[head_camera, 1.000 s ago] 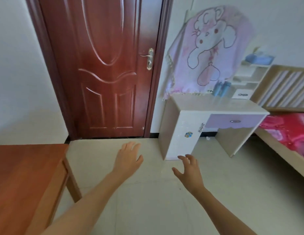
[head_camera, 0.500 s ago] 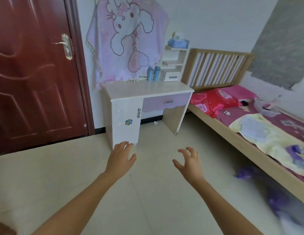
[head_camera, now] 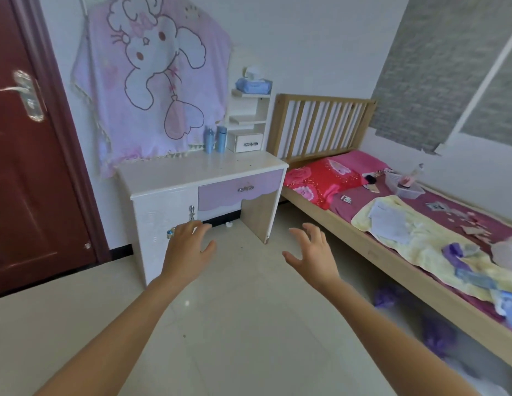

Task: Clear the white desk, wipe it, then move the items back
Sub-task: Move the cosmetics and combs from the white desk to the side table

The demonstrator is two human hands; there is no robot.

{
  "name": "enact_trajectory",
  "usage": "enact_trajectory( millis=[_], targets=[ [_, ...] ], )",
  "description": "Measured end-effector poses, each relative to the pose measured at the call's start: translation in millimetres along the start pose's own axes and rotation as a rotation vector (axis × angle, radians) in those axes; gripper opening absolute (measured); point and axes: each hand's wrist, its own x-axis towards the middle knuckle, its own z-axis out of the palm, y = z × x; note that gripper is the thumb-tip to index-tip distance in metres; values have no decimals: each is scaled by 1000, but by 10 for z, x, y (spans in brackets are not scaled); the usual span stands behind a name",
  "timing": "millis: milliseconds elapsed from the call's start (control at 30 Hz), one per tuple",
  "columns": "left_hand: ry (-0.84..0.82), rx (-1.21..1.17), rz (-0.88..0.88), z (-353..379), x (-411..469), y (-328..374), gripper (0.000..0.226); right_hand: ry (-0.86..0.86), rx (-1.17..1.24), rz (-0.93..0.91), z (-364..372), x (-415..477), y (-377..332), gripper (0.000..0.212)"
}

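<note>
The white desk point(head_camera: 175, 174) with a purple drawer stands against the far wall. Two blue bottles point(head_camera: 215, 139) stand at its back, beside a small white shelf unit point(head_camera: 250, 121) that carries a blue tissue pack point(head_camera: 252, 84) on top. Small dark specks dot the desktop. My left hand point(head_camera: 186, 250) is held out in front of the desk's cabinet door, fingers spread, holding nothing. My right hand point(head_camera: 312, 252) hovers over the floor to the right, also open and empty.
A wooden bed point(head_camera: 377, 252) runs along the right wall, with a red pillow, a yellow blanket, papers and a white basket point(head_camera: 403, 185) on it. A dark red door point(head_camera: 29, 155) is at left. A pink cartoon cloth point(head_camera: 152, 81) hangs above the desk. Purple things lie under the bed.
The view has swung right and closer to the desk; the door and a brown table left the view and the bed came in. Both hands stay open and raised.
</note>
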Motion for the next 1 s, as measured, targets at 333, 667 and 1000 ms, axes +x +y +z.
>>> enact_trajectory(
  millis=[333, 667, 1000],
  targets=[
    [-11, -20, -53, 422, 1432, -448, 32, 9, 13, 69, 290, 1267, 468, 56],
    [-154, -22, -152, 1552, 2280, -336, 38, -81, 112, 220, 811, 2032, 1581, 56],
    [3, -123, -231, 2393, 3360, 313, 43, -136, 209, 1, 952, 3541, 2335, 56]
  ],
)
